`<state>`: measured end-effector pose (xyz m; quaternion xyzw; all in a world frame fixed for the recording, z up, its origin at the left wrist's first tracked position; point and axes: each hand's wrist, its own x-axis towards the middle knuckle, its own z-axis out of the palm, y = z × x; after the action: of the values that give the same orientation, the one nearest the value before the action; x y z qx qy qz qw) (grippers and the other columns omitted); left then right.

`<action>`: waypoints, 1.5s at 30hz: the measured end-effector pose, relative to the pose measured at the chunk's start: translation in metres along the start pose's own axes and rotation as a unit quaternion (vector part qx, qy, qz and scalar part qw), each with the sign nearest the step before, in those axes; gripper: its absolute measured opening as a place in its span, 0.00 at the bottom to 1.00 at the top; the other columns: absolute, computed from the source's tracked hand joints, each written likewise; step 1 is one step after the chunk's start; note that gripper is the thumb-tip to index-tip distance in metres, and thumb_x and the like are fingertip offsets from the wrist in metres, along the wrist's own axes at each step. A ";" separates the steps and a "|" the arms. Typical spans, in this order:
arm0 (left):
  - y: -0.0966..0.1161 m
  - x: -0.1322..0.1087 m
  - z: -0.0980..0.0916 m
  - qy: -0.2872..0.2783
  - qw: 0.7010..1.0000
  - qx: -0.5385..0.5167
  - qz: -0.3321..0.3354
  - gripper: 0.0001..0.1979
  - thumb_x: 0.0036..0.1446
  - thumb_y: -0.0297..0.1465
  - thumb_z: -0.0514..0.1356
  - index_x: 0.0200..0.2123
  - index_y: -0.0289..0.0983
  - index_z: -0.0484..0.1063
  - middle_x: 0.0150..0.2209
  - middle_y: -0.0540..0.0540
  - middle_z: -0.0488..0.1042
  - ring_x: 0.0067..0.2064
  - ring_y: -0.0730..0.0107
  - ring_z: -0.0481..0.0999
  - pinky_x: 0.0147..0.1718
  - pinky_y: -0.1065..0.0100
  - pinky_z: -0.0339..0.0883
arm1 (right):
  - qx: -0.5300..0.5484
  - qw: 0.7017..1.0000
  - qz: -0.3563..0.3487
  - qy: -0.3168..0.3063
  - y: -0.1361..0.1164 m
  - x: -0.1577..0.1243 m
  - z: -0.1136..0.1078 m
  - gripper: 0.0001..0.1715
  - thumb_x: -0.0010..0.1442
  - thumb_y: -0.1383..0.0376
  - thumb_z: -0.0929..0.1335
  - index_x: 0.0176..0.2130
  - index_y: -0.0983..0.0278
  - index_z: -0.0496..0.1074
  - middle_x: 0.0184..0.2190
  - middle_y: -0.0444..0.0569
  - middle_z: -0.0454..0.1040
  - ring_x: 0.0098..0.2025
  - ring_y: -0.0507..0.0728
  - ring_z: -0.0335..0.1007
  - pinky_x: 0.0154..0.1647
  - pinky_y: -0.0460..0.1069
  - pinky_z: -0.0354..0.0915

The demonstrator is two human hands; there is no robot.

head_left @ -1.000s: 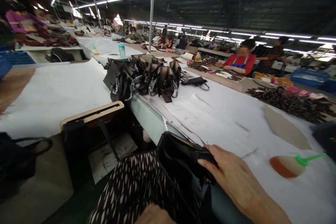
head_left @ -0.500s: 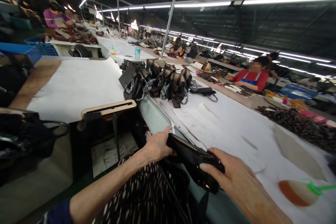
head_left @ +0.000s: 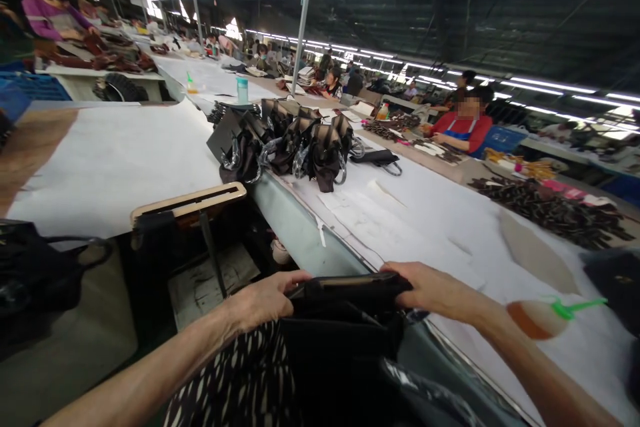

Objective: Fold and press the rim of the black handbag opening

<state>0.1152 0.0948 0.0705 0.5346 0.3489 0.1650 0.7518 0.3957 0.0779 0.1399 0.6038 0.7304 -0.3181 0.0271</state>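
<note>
A black handbag [head_left: 345, 340] hangs upright between my hands at the table edge, its opening turned up. My left hand [head_left: 265, 297] grips the left end of its top rim, fingers folded over the edge. At the other end of the rim, my right hand [head_left: 425, 287] has its thumb and fingers closed on the corner. Part of a handle wrapped in clear plastic [head_left: 425, 387] shows low in front of the bag. Several similar black bags [head_left: 300, 147] stand grouped on the white-covered table ahead.
A bottle of amber liquid with a green nozzle [head_left: 537, 319] lies at the right. Left of me a wooden-topped stand [head_left: 190, 203] rises by a white sheet [head_left: 115, 167]. A person in red [head_left: 463, 123] works across the table, and a turquoise bottle [head_left: 243, 90] stands farther off.
The bag has turned from slanting to nearly level across my front, and more of its body shows. Both hands moved with it; my view shifted right.
</note>
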 end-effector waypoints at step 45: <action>-0.012 0.046 0.013 0.208 0.889 0.375 0.160 0.11 0.53 0.30 0.54 0.20 0.37 0.62 0.40 0.50 0.73 0.38 0.70 0.71 0.38 0.71 0.59 | 0.125 0.992 -0.017 0.025 0.032 -0.007 0.033 0.13 0.55 0.56 0.66 0.34 0.64 0.68 0.27 0.42 0.70 0.29 0.53 0.64 0.27 0.44 0.57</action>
<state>0.1557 0.1098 0.0456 0.7787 0.4430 0.2470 0.3693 0.4147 0.0577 0.1023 0.5975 0.6956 -0.3924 -0.0721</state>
